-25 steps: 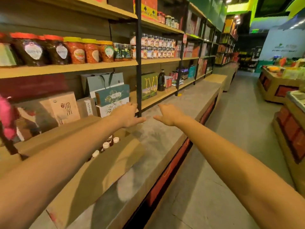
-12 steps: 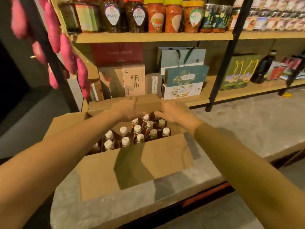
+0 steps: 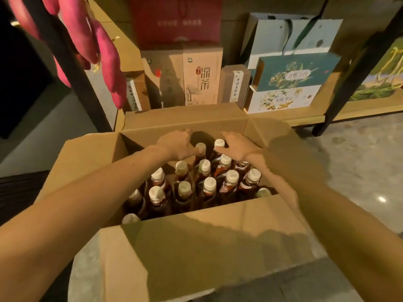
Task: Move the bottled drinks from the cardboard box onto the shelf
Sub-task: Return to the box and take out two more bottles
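Between left hand (image 3: 176, 147) and right hand (image 3: 238, 147): two dark bottles (image 3: 200, 149), round pale caps (image 3: 219, 143)
Grips: thumbs touch caps, closure unclear
Beneath: matte cardboard box (image 3: 196, 247)

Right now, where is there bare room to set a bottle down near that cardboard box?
The grey stone counter right of the brown cardboard box, up to the black shelf post, is bare. The wooden shelf behind is packed with cartons, only its front strip free. White-capped brown bottles crowd the box.

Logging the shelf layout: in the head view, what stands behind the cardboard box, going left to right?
Tan tea box → narrow brown box → teal gift box → black shelf post → green picture box.
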`<state>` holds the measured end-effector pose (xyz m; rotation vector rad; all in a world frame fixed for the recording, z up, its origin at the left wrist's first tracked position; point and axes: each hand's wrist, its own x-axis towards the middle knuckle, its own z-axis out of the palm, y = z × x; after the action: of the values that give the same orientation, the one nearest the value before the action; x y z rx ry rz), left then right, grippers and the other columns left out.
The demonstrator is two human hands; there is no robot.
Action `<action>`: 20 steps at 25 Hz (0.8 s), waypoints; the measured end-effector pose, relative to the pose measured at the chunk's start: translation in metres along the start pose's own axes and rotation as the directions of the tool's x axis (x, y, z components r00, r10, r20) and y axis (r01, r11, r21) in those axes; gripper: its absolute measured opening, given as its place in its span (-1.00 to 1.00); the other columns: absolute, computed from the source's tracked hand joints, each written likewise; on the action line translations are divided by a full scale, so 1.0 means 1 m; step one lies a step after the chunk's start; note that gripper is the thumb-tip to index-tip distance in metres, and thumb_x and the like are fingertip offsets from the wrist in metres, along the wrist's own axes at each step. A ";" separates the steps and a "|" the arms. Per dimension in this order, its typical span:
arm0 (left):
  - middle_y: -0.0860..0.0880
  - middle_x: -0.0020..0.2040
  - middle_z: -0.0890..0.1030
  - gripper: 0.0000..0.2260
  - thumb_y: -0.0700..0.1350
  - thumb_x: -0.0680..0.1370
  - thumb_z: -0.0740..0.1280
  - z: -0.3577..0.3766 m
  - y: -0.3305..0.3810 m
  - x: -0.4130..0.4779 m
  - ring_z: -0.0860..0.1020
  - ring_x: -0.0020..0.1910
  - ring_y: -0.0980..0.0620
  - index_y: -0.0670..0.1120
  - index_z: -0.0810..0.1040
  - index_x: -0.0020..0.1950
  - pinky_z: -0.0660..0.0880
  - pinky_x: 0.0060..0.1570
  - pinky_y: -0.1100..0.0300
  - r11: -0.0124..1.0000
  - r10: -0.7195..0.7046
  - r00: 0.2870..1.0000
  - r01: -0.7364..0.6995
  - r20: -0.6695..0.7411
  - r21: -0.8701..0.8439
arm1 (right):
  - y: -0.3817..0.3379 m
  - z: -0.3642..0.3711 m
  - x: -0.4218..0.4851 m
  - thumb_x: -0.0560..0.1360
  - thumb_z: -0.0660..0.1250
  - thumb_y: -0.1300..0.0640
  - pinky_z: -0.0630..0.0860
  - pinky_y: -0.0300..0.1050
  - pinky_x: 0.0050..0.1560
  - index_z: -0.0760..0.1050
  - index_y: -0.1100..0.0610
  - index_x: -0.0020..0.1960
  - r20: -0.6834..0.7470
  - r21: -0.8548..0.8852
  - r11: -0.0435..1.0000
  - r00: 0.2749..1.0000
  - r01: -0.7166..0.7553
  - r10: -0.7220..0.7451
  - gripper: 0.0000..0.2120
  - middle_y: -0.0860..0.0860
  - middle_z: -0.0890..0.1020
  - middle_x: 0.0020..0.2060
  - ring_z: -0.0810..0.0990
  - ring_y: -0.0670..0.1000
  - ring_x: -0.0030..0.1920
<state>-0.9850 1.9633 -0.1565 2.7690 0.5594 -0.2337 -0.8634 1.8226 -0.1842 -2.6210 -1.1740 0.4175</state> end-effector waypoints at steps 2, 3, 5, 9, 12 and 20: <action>-0.15 0.40 0.39 -0.38 0.15 0.54 0.24 0.010 -0.007 0.018 0.40 0.33 -0.15 -0.11 0.15 0.50 0.37 0.26 0.01 0.999 -0.010 1.000 0.011 0.030 -0.031 | 0.005 0.007 0.016 0.54 0.26 -0.02 0.36 0.06 0.33 0.31 0.17 0.40 0.033 0.025 1.000 0.999 -0.009 0.008 -0.51 0.14 0.46 0.32 0.42 0.17 0.32; -0.15 0.40 0.39 -0.39 0.13 0.54 0.25 0.017 -0.011 0.027 0.40 0.34 -0.15 -0.13 0.17 0.49 0.36 0.27 0.02 0.998 -0.013 0.999 0.016 0.050 -0.064 | 0.007 0.010 0.025 0.54 0.27 0.00 0.34 0.05 0.35 0.28 0.17 0.42 0.058 0.043 0.999 0.998 -0.022 0.019 -0.49 0.14 0.43 0.35 0.39 0.17 0.36; -0.14 0.40 0.40 -0.41 0.10 0.54 0.28 0.029 -0.018 0.043 0.39 0.35 -0.13 -0.16 0.24 0.47 0.35 0.30 0.03 0.985 -0.019 0.996 0.033 0.084 -0.171 | 0.011 0.017 0.040 0.54 0.28 0.03 0.29 0.01 0.37 0.24 0.18 0.45 0.094 0.086 0.994 0.994 -0.065 0.057 -0.46 0.16 0.38 0.39 0.34 0.17 0.40; -0.09 0.23 0.54 -0.58 0.05 0.51 0.33 0.053 -0.025 0.074 0.48 0.22 -0.09 -0.12 0.45 0.31 0.42 0.21 0.04 0.934 -0.018 0.986 0.075 0.166 -0.350 | 0.029 0.028 0.062 0.49 0.36 0.06 0.39 -0.08 0.16 0.44 0.21 0.27 0.096 0.149 0.983 0.991 -0.110 0.096 -0.59 0.16 0.54 0.21 0.48 0.16 0.22; -0.04 0.11 0.56 -0.66 0.02 0.50 0.36 0.065 -0.026 0.088 0.50 0.06 -0.02 -0.08 0.51 0.23 0.41 -0.01 0.13 0.900 -0.008 0.981 0.092 0.196 -0.426 | 0.040 0.042 0.071 0.40 0.45 0.13 0.46 -0.01 0.12 0.50 0.26 0.13 0.134 0.276 0.943 0.979 -0.187 0.155 -0.64 0.17 0.60 0.10 0.54 0.15 0.15; 0.06 0.24 0.54 -0.56 -0.08 0.36 0.52 0.093 -0.049 0.103 0.43 0.27 0.08 -0.02 0.55 0.23 0.27 0.37 0.09 0.761 -0.065 0.973 0.191 0.220 -0.620 | 0.053 0.056 0.094 0.33 0.51 0.23 0.42 -0.11 0.22 0.53 0.19 0.19 0.323 0.390 0.883 0.937 -0.261 0.135 -0.55 0.06 0.60 0.15 0.53 0.05 0.21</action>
<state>-0.9198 2.0119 -0.2790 2.0201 0.6376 -0.2686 -0.7875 1.8647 -0.2691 -2.3426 -0.7645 1.0050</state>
